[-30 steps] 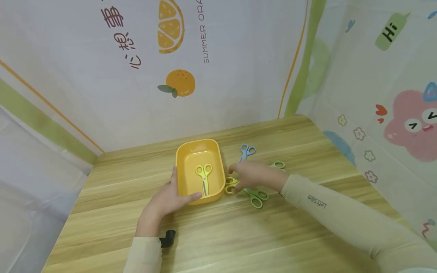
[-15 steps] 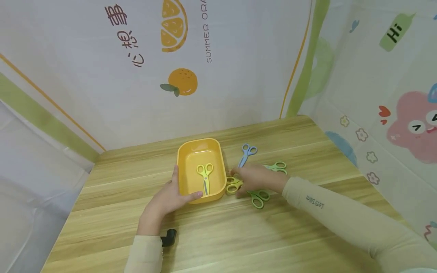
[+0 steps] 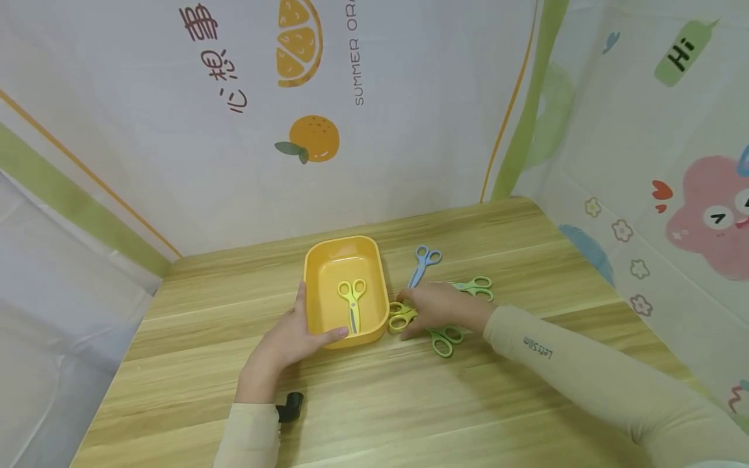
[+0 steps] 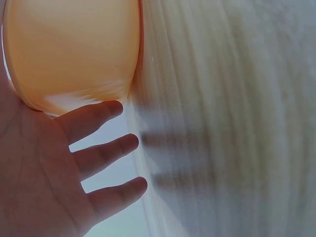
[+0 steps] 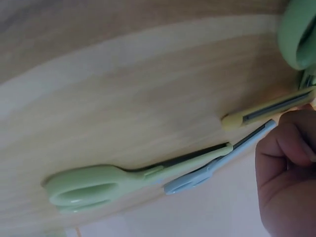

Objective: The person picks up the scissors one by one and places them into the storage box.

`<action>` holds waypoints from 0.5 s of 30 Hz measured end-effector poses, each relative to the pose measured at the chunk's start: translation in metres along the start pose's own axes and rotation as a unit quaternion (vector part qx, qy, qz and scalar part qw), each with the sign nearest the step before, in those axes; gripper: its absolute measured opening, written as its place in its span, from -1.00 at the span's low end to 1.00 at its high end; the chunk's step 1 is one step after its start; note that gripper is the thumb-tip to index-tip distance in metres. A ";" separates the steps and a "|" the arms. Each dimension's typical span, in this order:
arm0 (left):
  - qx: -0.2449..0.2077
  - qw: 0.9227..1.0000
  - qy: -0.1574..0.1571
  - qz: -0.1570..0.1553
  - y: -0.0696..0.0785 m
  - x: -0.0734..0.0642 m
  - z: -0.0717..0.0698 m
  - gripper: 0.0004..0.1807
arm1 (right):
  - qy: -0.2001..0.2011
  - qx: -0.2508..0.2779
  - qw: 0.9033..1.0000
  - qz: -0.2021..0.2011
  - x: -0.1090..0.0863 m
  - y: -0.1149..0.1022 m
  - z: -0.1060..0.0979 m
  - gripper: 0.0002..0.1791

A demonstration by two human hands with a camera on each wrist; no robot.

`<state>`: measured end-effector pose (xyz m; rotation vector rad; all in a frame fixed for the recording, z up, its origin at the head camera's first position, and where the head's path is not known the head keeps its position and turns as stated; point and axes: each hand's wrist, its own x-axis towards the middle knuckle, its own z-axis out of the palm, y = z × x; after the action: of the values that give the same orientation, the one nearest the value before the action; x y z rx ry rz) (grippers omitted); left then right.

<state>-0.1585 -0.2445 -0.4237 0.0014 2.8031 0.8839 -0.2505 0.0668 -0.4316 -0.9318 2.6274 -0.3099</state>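
Note:
A yellow tray (image 3: 342,261) stands on the wooden table, holding one pair of yellow scissors (image 3: 354,304). At its near left corner rests my left hand (image 3: 288,343), thumb over the front rim and fingers along the left wall. In the left wrist view, three fingers (image 4: 106,153) extend straight and spread beside the tray wall. To the right of the tray, my right hand (image 3: 435,307) pinches a second pair of yellow scissors (image 5: 274,107) with curled fingers. Handle loops poke out toward the tray in the head view; the hand hides the blades there.
Blue scissors (image 3: 419,269) lie just beyond the right hand. Light green scissors (image 3: 467,286) lie behind the wrist, and another green pair (image 3: 443,333) sits on its near side. A printed curtain (image 3: 409,130) rises behind the table (image 3: 193,312).
The right hand's fingers have drawn in around the second yellow scissors' blades, with the hand a little lower and more of the blue scissors showing. The left hand stays at the tray.

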 end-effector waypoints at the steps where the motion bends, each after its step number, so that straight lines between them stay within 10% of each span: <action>1: -0.001 1.000 0.000 0.001 0.000 0.000 0.000 0.63 | 0.003 -0.001 1.000 -0.001 0.000 0.001 0.001 -0.03; 15: -0.010 1.000 0.002 0.002 0.002 -0.004 -0.003 0.62 | 0.045 -0.010 0.999 -0.022 -0.002 0.007 0.004 -0.10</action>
<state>-0.1553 -0.2448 -0.4195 0.0032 2.7982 0.9137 -0.2508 0.0731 -0.4370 -1.0057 2.6995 -0.3440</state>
